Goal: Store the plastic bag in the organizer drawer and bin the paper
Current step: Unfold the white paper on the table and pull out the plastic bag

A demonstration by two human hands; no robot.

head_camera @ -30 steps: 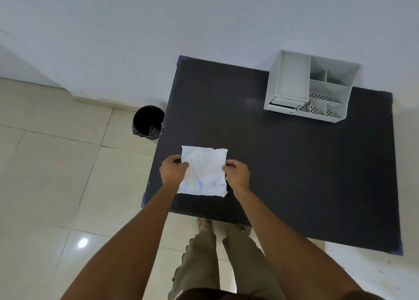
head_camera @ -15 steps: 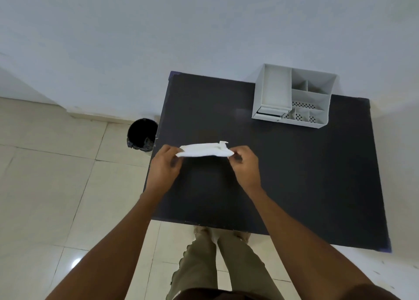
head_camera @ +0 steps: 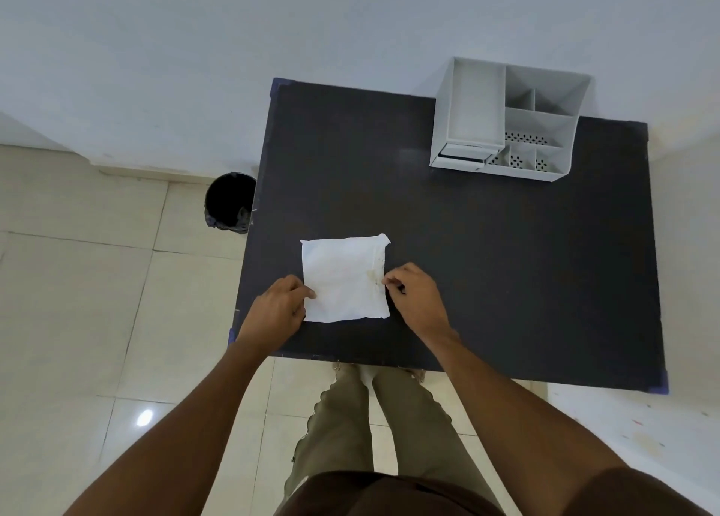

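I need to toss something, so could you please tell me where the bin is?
The black bin stands on the tiled floor just off the dark table's left edge, near the wall.

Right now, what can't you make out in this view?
- Bin contents: head view, interior too dark, table edge cuts its right side.
- Organizer drawer contents: front only, inside hidden.
- White sheet: paper or bag unclear.
- Left hand fingertips under the sheet edge: hidden.
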